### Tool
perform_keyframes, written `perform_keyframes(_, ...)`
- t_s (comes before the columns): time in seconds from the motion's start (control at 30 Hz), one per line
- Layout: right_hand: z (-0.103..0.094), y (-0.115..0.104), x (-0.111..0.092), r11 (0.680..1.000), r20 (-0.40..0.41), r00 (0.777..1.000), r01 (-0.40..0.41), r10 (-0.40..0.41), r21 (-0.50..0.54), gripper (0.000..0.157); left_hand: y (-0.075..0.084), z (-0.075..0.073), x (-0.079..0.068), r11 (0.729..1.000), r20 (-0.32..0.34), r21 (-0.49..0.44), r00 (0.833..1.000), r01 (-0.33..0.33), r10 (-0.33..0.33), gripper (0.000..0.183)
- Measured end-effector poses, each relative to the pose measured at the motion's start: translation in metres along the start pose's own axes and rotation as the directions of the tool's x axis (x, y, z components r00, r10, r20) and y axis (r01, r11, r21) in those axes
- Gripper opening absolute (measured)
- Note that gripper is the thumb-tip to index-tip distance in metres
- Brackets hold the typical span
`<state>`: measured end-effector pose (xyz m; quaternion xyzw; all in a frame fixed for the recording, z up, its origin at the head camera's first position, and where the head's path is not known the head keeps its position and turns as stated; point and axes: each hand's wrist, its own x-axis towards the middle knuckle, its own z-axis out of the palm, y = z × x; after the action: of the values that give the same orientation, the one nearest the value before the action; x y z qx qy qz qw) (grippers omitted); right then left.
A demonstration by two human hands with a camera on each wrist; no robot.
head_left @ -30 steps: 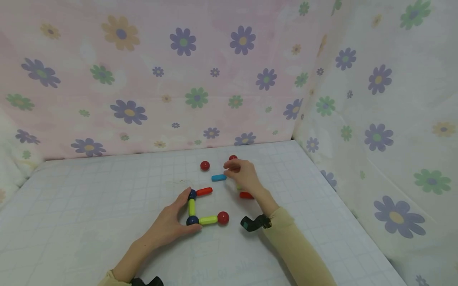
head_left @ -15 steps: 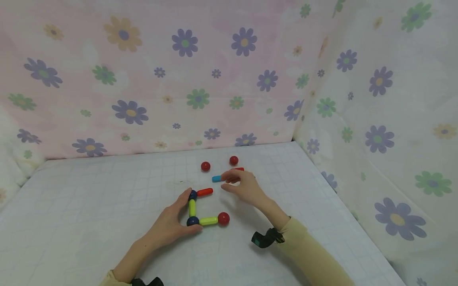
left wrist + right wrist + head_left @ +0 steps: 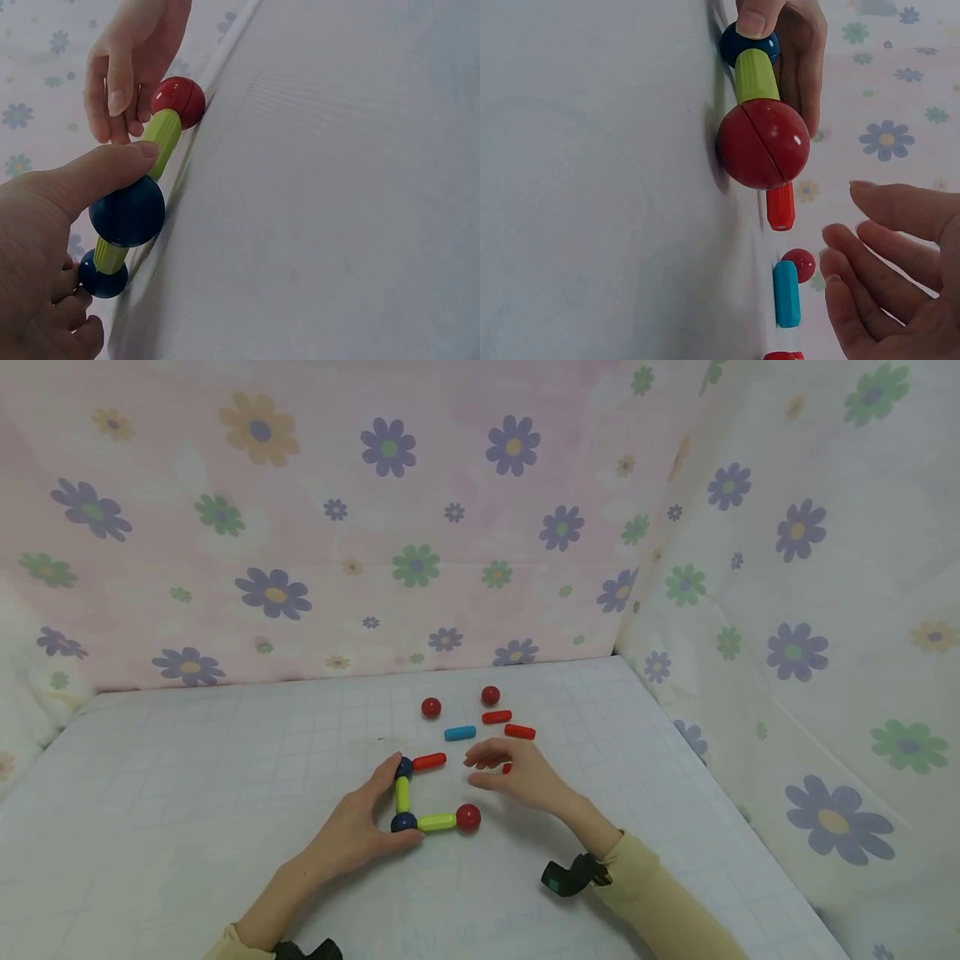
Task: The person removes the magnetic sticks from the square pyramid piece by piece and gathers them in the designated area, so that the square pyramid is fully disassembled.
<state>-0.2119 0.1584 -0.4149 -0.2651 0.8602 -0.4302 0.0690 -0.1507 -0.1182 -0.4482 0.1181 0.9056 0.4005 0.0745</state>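
My left hand (image 3: 352, 827) holds a small frame of magnetic balls and rods flat on the table, thumb at the near blue ball (image 3: 403, 822) and fingers at the far blue ball (image 3: 405, 767). A yellow-green rod (image 3: 403, 795) joins these two. Another yellow-green rod (image 3: 437, 822) runs right to a red ball (image 3: 468, 817), and a red rod (image 3: 430, 762) sticks out from the far blue ball. My right hand (image 3: 521, 774) hovers right of the frame, fingers loosely bent and apart, with nothing between them in the right wrist view. It partly hides another red rod (image 3: 507, 768).
Beyond the right hand lie a blue rod (image 3: 460, 733) and two loose red rods, one farther back (image 3: 497, 717). Two loose red balls, one on the left (image 3: 431, 708), sit behind them. Flowered cloth walls (image 3: 450, 527) border the white table (image 3: 225, 777).
My right hand has drawn back from the loose rods toward me and slightly right, uncovering the blue rod and two red rods. My left hand keeps its place on the frame.
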Motion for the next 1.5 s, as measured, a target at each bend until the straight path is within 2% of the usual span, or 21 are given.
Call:
perform_keyframes(0.17, 0.0, 0.003, 0.0, 0.999, 0.116, 0.993, 0.032, -0.033, 0.011, 0.029, -0.001, 0.0, 0.0, 1.0, -0.002, 0.0, 1.0, -0.005, 0.005, 0.111)
perform_keyframes(0.4, 0.004, 0.005, -0.003, 0.999, 0.25, 0.968, -0.033, 0.022, 0.042, 0.028, -0.001, 0.0, 0.001, 1.0, 0.0, 0.002, 1.0, -0.02, 0.02, 0.111)
perform_keyframes(0.57, 0.009, 0.004, -0.004, 0.999, 0.317, 0.948, -0.021, 0.011, 0.029, 0.028, 0.0, -0.001, 0.0, 1.0, -0.001, 0.005, 1.0, -0.025, 0.025, 0.111)
perform_keyframes(0.87, 0.011, 0.009, -0.004, 0.999, 0.368, 0.929, 0.034, -0.034, 0.007, 0.03, 0.001, -0.001, 0.0, 1.0, 0.001, 0.003, 1.0, -0.02, 0.02, 0.11)
perform_keyframes(1.1, 0.011, 0.018, -0.004, 0.999, 0.408, 0.912, 0.033, -0.03, 0.0, 0.034, 0.001, -0.001, 0.0, 0.999, -0.001, 0.002, 0.999, -0.034, 0.034, 0.111)
perform_keyframes(1.5, 0.012, 0.019, -0.004, 0.999, 0.41, 0.912, 0.032, -0.03, 0.003, 0.034, -0.001, -0.001, 0.0, 0.999, -0.005, 0.01, 0.999, -0.036, 0.036, 0.111)
